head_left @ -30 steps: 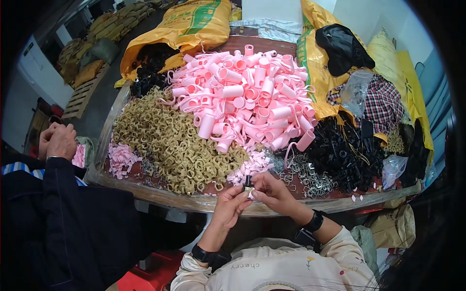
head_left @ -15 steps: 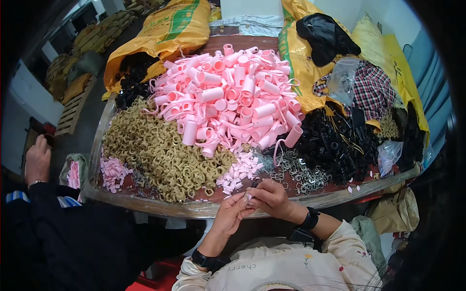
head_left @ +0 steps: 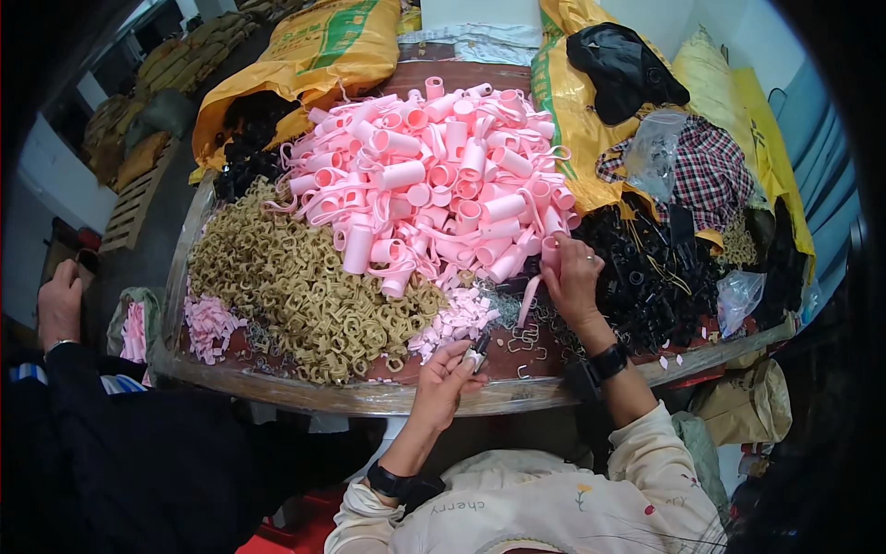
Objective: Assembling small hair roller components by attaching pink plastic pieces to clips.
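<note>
My left hand, near the table's front edge, pinches a small black piece with a pale part; its exact kind is too small to tell. My right hand reaches to the right side of the pink heap, its fingers closed on a pink plastic tube with a strap hanging down. Behind it rises a large pile of pink tubes with straps. Small pink pieces lie just beyond my left hand, beside bent metal wire clips near my right wrist.
A heap of tan ring-shaped parts covers the left front of the table. Black plastic parts are piled at the right. Yellow sacks and a checked cloth lie behind. At far left is another person's hand.
My hands have separated. The right hand has moved forward and right and taken hold of the strapped pink tube. My left hand stays near the edge with the small black piece.
</note>
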Demonstrator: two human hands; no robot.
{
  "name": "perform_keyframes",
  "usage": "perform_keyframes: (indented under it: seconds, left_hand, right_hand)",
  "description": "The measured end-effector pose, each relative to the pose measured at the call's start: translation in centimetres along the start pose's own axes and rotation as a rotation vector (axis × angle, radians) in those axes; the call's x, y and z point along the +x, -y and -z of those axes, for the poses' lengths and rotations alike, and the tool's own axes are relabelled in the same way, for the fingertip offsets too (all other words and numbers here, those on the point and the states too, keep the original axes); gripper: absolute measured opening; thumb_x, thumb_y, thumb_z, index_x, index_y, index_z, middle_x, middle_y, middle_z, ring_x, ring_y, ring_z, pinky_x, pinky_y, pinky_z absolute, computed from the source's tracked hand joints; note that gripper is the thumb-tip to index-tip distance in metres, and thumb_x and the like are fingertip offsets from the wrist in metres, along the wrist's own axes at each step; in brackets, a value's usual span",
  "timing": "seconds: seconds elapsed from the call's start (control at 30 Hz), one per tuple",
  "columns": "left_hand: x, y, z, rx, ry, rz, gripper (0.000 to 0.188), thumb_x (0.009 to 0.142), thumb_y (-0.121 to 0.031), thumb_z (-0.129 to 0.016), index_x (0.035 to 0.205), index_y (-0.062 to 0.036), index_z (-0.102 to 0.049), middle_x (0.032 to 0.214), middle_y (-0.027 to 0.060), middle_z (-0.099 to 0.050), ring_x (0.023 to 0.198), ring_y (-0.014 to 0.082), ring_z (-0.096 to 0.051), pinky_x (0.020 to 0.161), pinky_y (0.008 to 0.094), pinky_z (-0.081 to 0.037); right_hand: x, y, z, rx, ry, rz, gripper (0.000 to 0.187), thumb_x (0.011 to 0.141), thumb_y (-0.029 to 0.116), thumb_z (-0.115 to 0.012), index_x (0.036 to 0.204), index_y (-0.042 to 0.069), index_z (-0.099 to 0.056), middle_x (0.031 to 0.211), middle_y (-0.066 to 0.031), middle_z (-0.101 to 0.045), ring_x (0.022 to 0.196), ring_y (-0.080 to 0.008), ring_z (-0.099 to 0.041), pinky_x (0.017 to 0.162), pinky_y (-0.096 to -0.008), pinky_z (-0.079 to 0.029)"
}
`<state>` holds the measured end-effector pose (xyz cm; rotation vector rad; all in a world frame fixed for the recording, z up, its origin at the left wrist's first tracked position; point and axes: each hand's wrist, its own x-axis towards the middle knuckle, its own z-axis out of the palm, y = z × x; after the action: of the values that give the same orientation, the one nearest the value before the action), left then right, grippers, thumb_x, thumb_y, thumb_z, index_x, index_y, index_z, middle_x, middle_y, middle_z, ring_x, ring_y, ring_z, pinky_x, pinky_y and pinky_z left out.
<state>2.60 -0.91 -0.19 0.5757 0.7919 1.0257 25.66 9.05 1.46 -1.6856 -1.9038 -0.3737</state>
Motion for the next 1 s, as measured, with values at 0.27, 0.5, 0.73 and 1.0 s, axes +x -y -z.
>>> perform_keyframes:
  seconds: [0.27,0.5,0.73,1.0]
  left_hand:
    - [-0.5,-1.8,1.1,-0.098,0.02,-0.032,0.029,0.084,-0.01,-0.052,0.109,0.0021,-0.047,0.093,0.015,-0.059,0.072,0.015,-0.061,0.063,0.0224,-0.051]
    - [-1.0,-3.3,-0.3,-0.159,0.095,0.068,0.027,0.084,-0.01,-0.053,0.108,0.0012,-0.05,0.084,0.0079,-0.059,0.067,0.0105,-0.055,0.055,0.0182,-0.046]
    - [-1.4,-3.3,0.4,-0.111,0.1,0.101,0.025,0.082,-0.01,-0.055,0.106,-0.0016,-0.053,0.076,0.0029,-0.056,0.057,0.0046,-0.046,0.046,0.0151,-0.033]
    - [-1.7,-3.1,-0.6,0.27,0.014,-0.022,0.025,0.079,-0.008,-0.059,0.103,-0.002,-0.056,0.069,0.0014,-0.057,0.054,0.0047,-0.05,0.049,0.0162,-0.04]
  right_hand:
    - [-1.1,2.5,3.3,0.683,-0.028,-0.004,0.054,0.063,0.009,-0.066,0.112,0.004,-0.044,0.097,-0.0096,-0.049,0.082,-0.0226,-0.051,0.07,-0.0304,-0.042]
    - [-1.2,5.1,7.3,0.835,0.437,0.252,0.047,0.055,0.005,-0.071,0.099,0.003,-0.055,0.089,-0.0092,-0.051,0.073,-0.0216,-0.054,0.064,-0.0286,-0.045]
    - [-1.6,6.9,8.1,0.693,0.469,0.314,0.047,0.052,0.002,-0.071,0.097,0.003,-0.056,0.085,-0.0098,-0.05,0.071,-0.0246,-0.054,0.063,-0.0292,-0.046]
    - [-3.3,8.5,8.1,0.633,0.51,0.397,0.049,0.055,0.001,-0.069,0.101,0.004,-0.054,0.09,-0.0121,-0.049,0.078,-0.0263,-0.054,0.063,-0.0314,-0.047]
